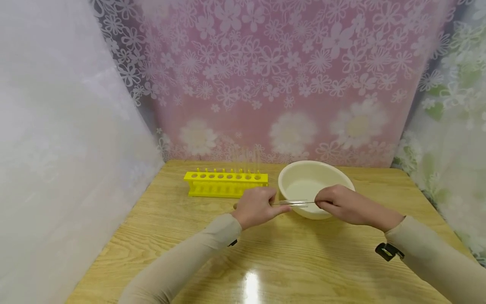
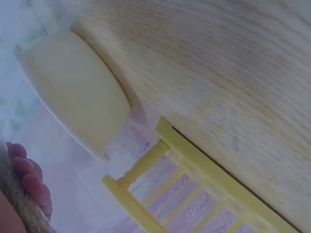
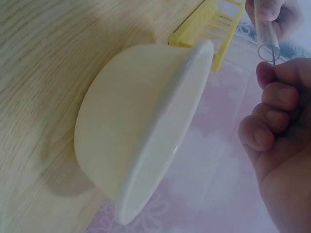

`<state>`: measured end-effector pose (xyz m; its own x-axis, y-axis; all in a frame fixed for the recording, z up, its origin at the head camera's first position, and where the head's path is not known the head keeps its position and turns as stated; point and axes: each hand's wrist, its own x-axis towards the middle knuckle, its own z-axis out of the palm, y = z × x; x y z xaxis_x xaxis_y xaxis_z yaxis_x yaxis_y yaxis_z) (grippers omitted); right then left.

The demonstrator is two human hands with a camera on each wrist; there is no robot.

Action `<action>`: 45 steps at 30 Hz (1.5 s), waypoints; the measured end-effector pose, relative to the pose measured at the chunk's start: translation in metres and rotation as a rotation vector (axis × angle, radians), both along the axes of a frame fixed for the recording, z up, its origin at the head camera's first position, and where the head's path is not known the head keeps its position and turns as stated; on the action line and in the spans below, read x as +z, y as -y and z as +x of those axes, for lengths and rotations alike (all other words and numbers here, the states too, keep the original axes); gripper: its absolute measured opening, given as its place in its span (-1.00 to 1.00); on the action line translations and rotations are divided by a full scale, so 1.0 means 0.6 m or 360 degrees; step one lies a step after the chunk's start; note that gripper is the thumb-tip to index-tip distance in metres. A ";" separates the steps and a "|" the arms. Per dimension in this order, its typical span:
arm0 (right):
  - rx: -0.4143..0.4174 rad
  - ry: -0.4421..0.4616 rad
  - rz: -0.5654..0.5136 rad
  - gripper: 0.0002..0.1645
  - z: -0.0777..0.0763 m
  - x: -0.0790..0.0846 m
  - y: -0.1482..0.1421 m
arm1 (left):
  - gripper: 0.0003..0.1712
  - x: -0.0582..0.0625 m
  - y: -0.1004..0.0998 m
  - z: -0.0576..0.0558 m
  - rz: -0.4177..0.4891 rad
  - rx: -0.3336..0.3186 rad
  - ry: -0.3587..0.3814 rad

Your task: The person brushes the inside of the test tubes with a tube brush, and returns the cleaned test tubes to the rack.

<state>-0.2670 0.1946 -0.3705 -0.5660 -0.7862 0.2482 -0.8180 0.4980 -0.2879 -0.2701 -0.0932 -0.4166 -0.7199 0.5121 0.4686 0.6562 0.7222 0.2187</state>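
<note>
I'm looking at a clear glass test tube [image 1: 300, 203], and it's running sideways between the two hands, open mouth facing right. A thin metallic-looking wire [image 1: 311, 202] is poking out of that mouth, pretty much in line with the tube. The left hand [image 1: 257, 207] is curling round the tube, so it's the nearer one; the right hand [image 1: 343, 204] is pinching the wire just past the mouth. From up top they're overlapping a round cream bowl's [image 1: 281, 185] near side, with a yellow plastic rack [image 1: 225, 180] sitting left of it.
</note>
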 end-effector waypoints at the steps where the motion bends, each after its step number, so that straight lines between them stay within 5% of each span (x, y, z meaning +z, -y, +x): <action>1: 0.0011 0.0002 -0.0011 -0.69 -0.002 0.000 -0.003 | -0.42 0.001 0.000 -0.001 0.0006 -0.0008 0.0004; 16: 0.0043 0.0085 -0.0074 -0.75 0.012 0.010 -0.042 | -0.46 0.004 -0.013 0.002 -0.0018 -0.0092 -0.0017; 23: -0.0124 -0.0100 -0.0083 -0.74 0.013 0.008 -0.105 | -0.43 -0.011 0.026 -0.006 0.0018 0.0020 0.0108; 30: -0.0269 -0.0167 -0.0094 -0.75 0.009 0.010 -0.155 | -0.37 -0.014 0.045 -0.014 0.0070 -0.0002 0.0060; 45: -0.0436 -0.0229 -0.0058 -0.78 0.018 0.021 -0.154 | -0.36 -0.003 0.037 -0.012 0.0065 0.0058 0.0053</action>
